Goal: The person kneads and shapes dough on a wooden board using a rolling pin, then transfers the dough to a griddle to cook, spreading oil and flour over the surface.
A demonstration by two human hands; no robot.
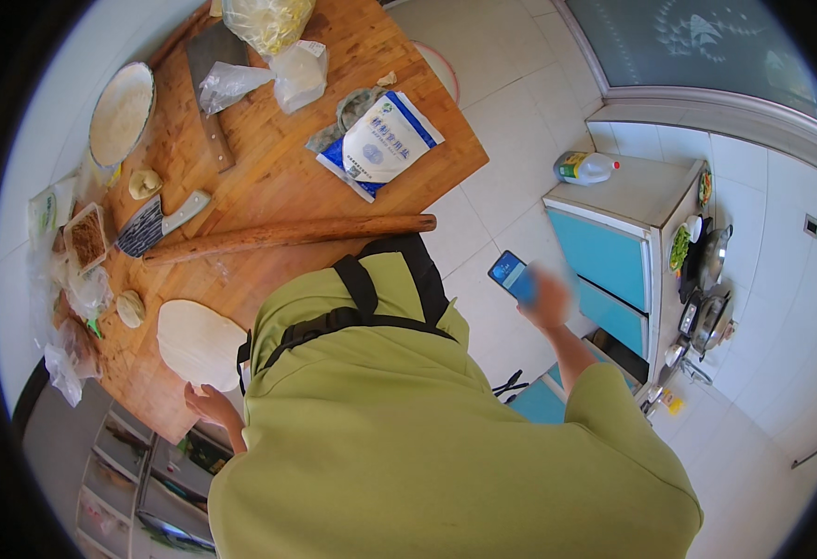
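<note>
My right hand (548,300), partly blurred, grips a smartphone (510,274) with a lit screen, held out over the tiled floor. Down at the table's near left edge is my left hand (210,407), fingers slightly apart and nothing seen in it. Its fingertips are at the edge of a flat rolled-out dough sheet (197,341); whether they touch it I cannot tell. Part of that sheet is hidden by my body. A long wooden rolling pin (296,237) lies across the wooden table (268,195). Small dough pieces (131,309) sit beyond the sheet.
A cleaver with a pale handle (163,220), a larger wooden-handled cleaver (216,136), a salt bag (384,145), a floured bowl (121,115) and a tub of brown powder (87,241) are on the table. At right stands a blue-doored cabinet (600,244) bearing an oil jug (585,169).
</note>
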